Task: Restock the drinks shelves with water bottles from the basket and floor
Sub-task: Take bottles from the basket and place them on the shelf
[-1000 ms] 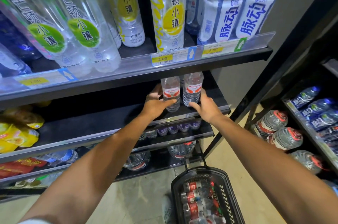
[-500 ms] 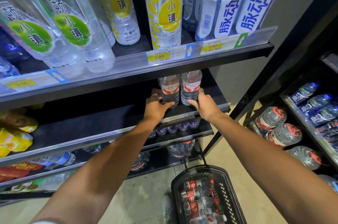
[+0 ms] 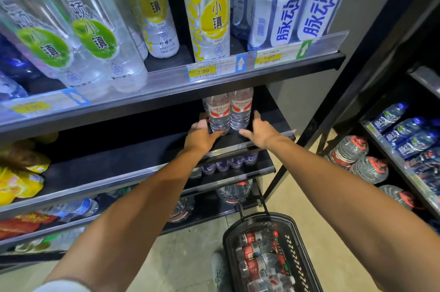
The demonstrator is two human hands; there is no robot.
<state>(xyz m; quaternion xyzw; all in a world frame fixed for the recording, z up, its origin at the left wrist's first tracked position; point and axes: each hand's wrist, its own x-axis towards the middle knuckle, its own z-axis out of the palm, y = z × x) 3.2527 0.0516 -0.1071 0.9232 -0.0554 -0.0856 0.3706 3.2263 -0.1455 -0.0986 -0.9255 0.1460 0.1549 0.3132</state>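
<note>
Dark shelf, two bottles upright near right end; left hand loosely touching one, right hand spread beside; nudge back squarely, labels forward

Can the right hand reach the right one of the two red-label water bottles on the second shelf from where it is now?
Probably yes. The right hand is open right beside the right water bottle, under the upper shelf, and nothing stands between them. The left hand is at the other bottle, out of its way.
</note>
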